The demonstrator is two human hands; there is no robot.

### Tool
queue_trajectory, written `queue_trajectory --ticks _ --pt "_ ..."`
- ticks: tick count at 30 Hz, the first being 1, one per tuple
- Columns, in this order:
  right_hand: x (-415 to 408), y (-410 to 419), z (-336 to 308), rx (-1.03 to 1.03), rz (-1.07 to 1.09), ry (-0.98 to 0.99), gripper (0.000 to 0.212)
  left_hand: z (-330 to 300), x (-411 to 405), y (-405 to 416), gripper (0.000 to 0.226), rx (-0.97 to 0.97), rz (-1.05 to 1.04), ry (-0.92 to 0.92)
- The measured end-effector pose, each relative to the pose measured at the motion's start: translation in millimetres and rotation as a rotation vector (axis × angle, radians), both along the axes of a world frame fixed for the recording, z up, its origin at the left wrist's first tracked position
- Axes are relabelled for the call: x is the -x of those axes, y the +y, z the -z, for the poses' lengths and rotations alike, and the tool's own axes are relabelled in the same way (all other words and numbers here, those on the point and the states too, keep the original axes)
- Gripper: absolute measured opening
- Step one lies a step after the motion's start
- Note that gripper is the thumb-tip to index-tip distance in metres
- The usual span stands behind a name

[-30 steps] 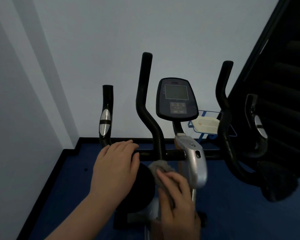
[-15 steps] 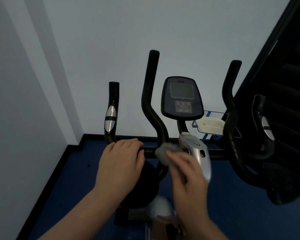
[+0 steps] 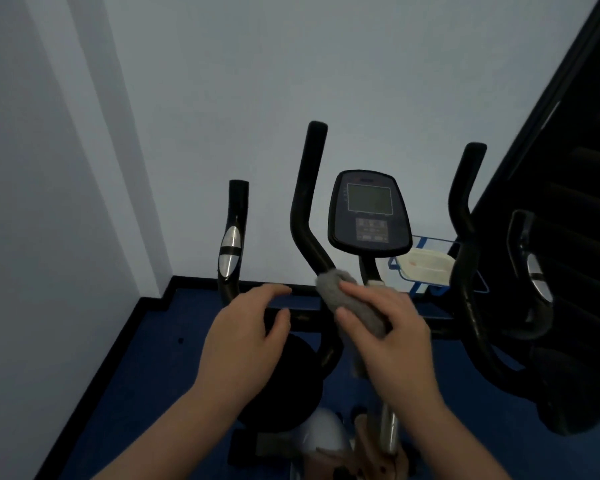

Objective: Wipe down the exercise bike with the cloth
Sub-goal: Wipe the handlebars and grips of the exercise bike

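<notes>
Grey cloth (image 3: 350,299) wrapped against the bike's inner left handlebar upright (image 3: 305,216), at its lower bend just left of the console (image 3: 370,211). Right hand (image 3: 392,327) grips the cloth, fingers curled round it. Left hand (image 3: 246,337) on the crossbar (image 3: 305,322), fingers loosely bent, slightly spread. Console lettering too blurred to read. Blue floor (image 3: 136,375) below.
</notes>
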State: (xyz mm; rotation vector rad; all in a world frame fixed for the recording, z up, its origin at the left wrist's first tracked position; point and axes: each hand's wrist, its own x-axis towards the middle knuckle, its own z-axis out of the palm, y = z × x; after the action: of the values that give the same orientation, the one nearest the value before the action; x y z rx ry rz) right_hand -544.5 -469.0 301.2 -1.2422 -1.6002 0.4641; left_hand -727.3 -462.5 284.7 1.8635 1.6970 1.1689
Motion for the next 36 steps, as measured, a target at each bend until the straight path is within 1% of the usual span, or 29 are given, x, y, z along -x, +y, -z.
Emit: queue_trajectory --ticks 2,3,4,5,7,8,10,13,15,17,18,19,20,22,23,24,26,28,30,33,34,36 --pt "10 11 -24 0.091 -0.159 0.021 0.035 -8 5 4 0.024 0.012 0.035 -0.322" --pt "15 16 -32 0.162 -0.239 0.066 0.036 -15 10 7 0.023 0.011 0.077 -0.466" --pt "21 20 -36 0.224 -0.304 0.118 0.036 -22 15 10 0.027 0.016 0.138 -0.554" --pt "25 23 -38 0.268 -0.339 0.166 0.035 -27 21 14 0.033 0.032 0.207 -0.576" --pt "31 28 -34 0.365 -0.349 0.301 0.035 -33 31 22 0.035 0.117 0.315 -0.509" --pt "32 28 -30 0.423 -0.342 0.387 0.035 -32 35 26 0.033 0.164 0.341 -0.482" --pt "32 29 -23 0.51 -0.324 0.497 0.035 -29 41 30 0.033 0.228 0.361 -0.501" --pt "35 30 -20 0.558 -0.329 0.515 0.03 -26 45 35 0.042 0.248 0.351 -0.542" --pt "35 34 -26 0.551 -0.355 0.509 0.027 -26 49 37 0.045 0.236 0.385 -0.568" --pt "37 41 -35 0.468 -0.349 0.401 0.024 -26 53 38 0.045 0.254 0.43 -0.573" --pt "38 45 -39 0.395 -0.326 0.29 0.025 -26 54 37 0.045 0.269 0.432 -0.543" --pt "41 50 -41 0.316 -0.28 0.134 0.026 -25 54 35 0.044 0.272 0.41 -0.471" --pt "46 55 -40 0.238 -0.22 -0.082 0.027 -23 55 33 0.044 0.258 0.371 -0.345" --pt "57 62 -33 0.107 -0.149 -0.59 0.026 -19 58 29 0.045 0.198 0.31 -0.056" --pt "59 63 -28 0.091 -0.159 -0.753 0.026 -17 61 27 0.045 0.171 0.302 0.045" --pt "58 62 -24 0.112 -0.179 -0.816 0.027 -16 66 27 0.043 0.152 0.303 0.102" --pt "51 60 -20 0.163 -0.21 -0.786 0.025 -12 78 33 0.034 0.09 0.317 0.133" --pt "46 55 -18 0.189 -0.273 -0.745 0.018 -7 90 41 0.028 0.004 0.303 0.108" --pt "50 50 -14 0.24 -0.33 -0.73 0.02 -4 99 51 0.023 -0.109 0.279 0.058" --pt "53 49 -14 0.359 -0.306 -0.842 0.028 1 106 70 0.019 -0.317 0.271 0.08" --pt "51 52 -17 0.359 -0.284 -0.909 0.029 5 107 77 0.02 -0.356 0.28 0.098" --pt "47 57 -24 0.265 -0.252 -1.076 0.033 9 110 90 0.029 -0.34 0.346 0.108"
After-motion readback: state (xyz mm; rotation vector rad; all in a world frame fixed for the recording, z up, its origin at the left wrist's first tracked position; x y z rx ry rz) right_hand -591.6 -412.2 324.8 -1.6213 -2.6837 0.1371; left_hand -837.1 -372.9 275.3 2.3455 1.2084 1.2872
